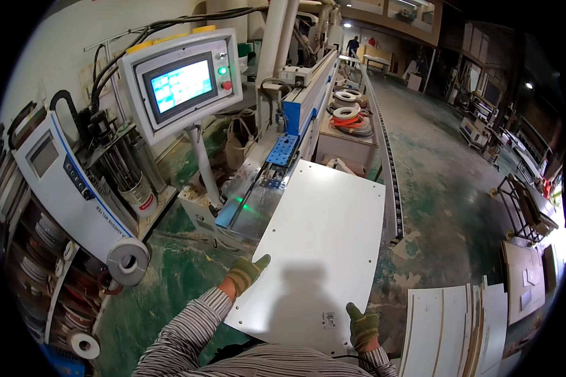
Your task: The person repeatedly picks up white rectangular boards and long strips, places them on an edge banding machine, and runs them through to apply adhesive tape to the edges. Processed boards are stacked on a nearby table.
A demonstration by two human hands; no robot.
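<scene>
A large white panel (326, 220) with small drilled holes near its edges lies flat in front of me, its far end beside the machine's infeed. Gripping its left edge is my left hand (247, 274), in a green glove, thumb on top and the other fingers hidden underneath. My right hand (362, 328), also gloved, holds the near right edge with the thumb on top. A small printed label (328, 320) sits on the panel close to the right hand. Left of the panel's far part is the long machine's metal infeed bed (248, 204), with a blue perforated plate (282, 151).
A control panel with a lit screen (182, 87) stands on a post at the left. Beyond the white panel, rolls of edging tape (346, 113) lie on a table beside a roller rail (393, 182). Stacked boards (443, 327) stand at lower right. Another person (353, 46) is far off.
</scene>
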